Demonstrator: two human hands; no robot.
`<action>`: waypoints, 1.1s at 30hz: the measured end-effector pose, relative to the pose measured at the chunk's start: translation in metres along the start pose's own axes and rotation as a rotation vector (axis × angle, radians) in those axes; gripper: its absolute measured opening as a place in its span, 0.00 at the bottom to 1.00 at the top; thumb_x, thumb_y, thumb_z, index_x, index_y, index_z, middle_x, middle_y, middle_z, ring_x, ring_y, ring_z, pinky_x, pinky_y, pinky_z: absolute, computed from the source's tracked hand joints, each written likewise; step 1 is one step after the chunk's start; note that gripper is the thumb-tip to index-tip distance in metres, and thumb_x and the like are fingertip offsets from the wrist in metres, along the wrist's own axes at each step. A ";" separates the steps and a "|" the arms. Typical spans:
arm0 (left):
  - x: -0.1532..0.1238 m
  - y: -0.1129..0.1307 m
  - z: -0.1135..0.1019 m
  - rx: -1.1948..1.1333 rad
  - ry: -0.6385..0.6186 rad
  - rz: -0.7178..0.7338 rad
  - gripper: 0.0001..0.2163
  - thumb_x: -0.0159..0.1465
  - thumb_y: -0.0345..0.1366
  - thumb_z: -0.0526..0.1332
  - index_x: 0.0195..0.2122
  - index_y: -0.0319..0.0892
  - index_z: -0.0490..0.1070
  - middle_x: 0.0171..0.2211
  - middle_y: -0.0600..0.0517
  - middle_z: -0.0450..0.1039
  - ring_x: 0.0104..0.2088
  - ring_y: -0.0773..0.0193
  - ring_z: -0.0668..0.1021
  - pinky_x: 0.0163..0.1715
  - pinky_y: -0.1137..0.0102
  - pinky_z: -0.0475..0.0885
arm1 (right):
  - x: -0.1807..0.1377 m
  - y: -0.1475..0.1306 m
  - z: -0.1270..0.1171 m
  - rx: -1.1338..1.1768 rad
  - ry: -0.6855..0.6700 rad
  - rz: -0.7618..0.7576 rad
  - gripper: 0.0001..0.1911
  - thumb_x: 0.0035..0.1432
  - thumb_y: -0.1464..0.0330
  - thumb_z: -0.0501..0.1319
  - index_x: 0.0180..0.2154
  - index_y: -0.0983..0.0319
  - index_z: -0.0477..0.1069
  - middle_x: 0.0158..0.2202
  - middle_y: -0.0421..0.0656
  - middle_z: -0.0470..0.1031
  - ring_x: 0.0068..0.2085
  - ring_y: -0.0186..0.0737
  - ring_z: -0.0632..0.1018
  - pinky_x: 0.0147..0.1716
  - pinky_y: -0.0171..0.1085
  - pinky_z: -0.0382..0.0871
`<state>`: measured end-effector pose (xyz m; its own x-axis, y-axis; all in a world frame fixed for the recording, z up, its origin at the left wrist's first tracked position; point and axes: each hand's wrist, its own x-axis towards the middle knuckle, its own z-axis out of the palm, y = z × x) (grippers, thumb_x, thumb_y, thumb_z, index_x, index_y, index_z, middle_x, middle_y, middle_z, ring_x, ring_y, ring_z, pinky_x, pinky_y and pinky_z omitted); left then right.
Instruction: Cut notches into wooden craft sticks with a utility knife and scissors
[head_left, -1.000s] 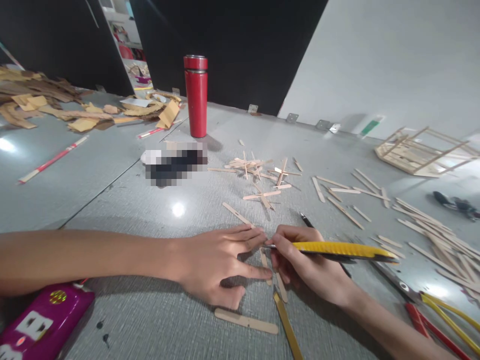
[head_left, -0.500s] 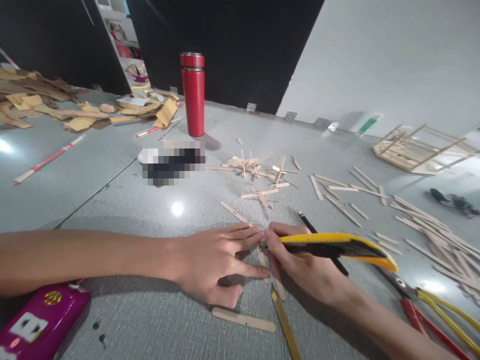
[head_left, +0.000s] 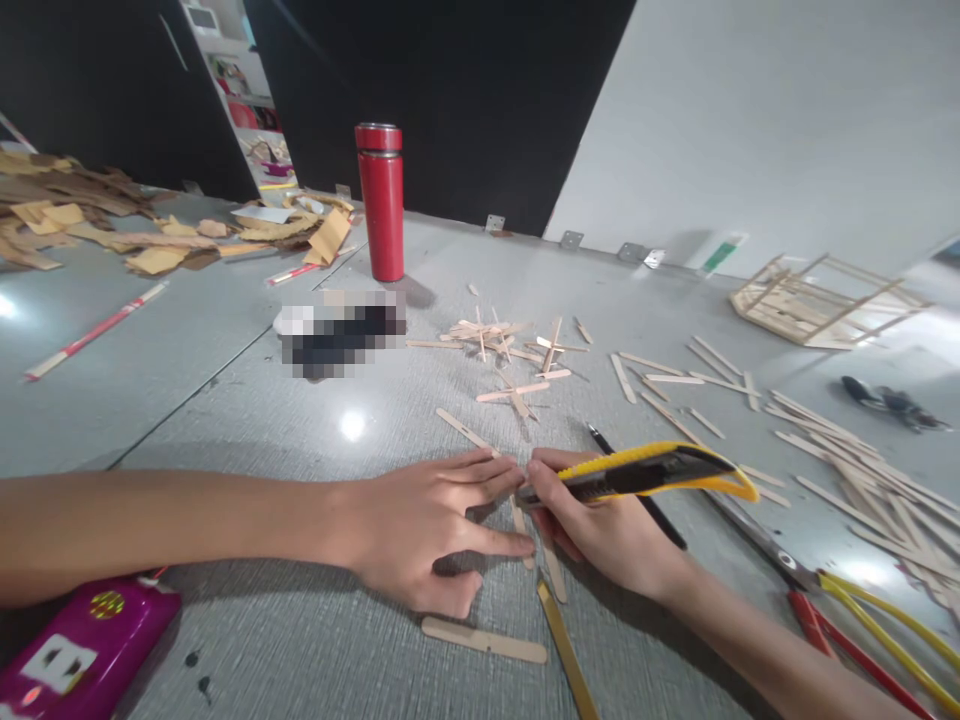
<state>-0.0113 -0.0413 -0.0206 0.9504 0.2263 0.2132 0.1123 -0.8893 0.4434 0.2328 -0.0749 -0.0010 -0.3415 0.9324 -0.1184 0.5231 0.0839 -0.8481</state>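
My left hand (head_left: 427, 525) lies flat on the grey table with its fingers spread, and the fingertips press down a thin wooden stick (head_left: 520, 525). My right hand (head_left: 600, 525) is closed round a yellow utility knife (head_left: 645, 470), whose tip meets the stick right beside my left fingertips. A second stick (head_left: 553, 570) lies under my right hand. A black pen (head_left: 634, 485) rests on the table behind the knife.
Loose wooden sticks (head_left: 517, 350) are scattered ahead and to the right (head_left: 847, 455). A red flask (head_left: 381, 202) stands at the back. Cardboard scraps (head_left: 90, 215) lie far left, a stick frame (head_left: 817, 305) far right, pliers (head_left: 862, 610) and a magenta power strip (head_left: 75, 655) near me.
The rear end of the yellow knife has risen and swung in toward me, so its handle stands steeper. My left hand stays on the stick.
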 end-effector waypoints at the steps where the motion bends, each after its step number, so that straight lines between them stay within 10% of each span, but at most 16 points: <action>1: 0.000 0.000 0.000 0.000 -0.001 0.001 0.30 0.64 0.37 0.61 0.69 0.44 0.68 0.77 0.43 0.43 0.76 0.44 0.52 0.74 0.49 0.48 | -0.001 0.000 0.000 0.004 0.017 -0.003 0.26 0.75 0.49 0.49 0.27 0.56 0.60 0.16 0.32 0.64 0.16 0.30 0.64 0.15 0.31 0.56; 23: 0.001 0.001 -0.003 0.004 0.005 0.022 0.27 0.66 0.37 0.61 0.67 0.41 0.71 0.77 0.42 0.47 0.75 0.42 0.53 0.75 0.48 0.47 | -0.007 0.003 0.006 -0.292 0.134 -0.247 0.21 0.73 0.59 0.56 0.26 0.56 0.58 0.19 0.33 0.58 0.20 0.32 0.59 0.22 0.38 0.55; 33: 0.001 0.001 -0.001 -0.008 0.002 0.000 0.28 0.66 0.37 0.61 0.68 0.42 0.70 0.77 0.41 0.42 0.75 0.42 0.52 0.75 0.49 0.47 | -0.002 -0.001 0.012 -0.219 0.212 -0.121 0.20 0.78 0.58 0.49 0.30 0.56 0.61 0.19 0.32 0.63 0.18 0.31 0.66 0.18 0.32 0.62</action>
<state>-0.0104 -0.0411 -0.0190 0.9499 0.2274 0.2144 0.1103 -0.8859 0.4506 0.2238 -0.0809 -0.0062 -0.2528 0.9617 0.1059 0.6520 0.2503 -0.7157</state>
